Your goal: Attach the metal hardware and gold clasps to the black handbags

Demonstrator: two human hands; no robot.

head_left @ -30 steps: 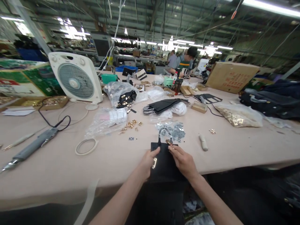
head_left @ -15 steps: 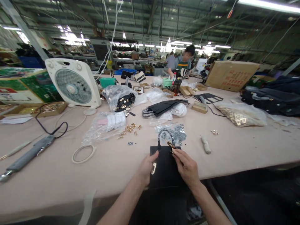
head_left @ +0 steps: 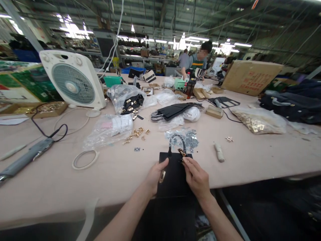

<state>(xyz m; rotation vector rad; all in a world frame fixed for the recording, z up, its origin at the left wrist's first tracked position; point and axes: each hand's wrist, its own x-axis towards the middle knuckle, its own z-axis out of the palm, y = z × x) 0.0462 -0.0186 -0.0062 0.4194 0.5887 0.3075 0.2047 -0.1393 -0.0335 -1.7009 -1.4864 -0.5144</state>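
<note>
A black handbag panel [head_left: 173, 180] with a looped handle [head_left: 177, 137] lies at the front edge of the table. My left hand [head_left: 154, 175] grips its left side, thumb on top. Beside that thumb a gold metal fitting [head_left: 162, 176] shows on the black surface. At the upper right of the panel, my right hand [head_left: 198, 175] pinches a small gold clasp [head_left: 182, 153] near the foot of the handle. The fingers partly cover the clasp, so whether it is fixed to the panel I cannot tell.
Loose gold fittings [head_left: 138, 132] and a tape roll [head_left: 85, 159] lie left of the panel. A grey electric screwdriver [head_left: 30, 157] and a fan [head_left: 72, 80] stand further left. Behind are stacked black panels [head_left: 175, 111]; a bag of metal parts [head_left: 258, 121] is at right.
The view has shifted slightly. Both hands keep their hold on the panel and the clasp, with the clasp tilted a little differently at the handle's foot.
</note>
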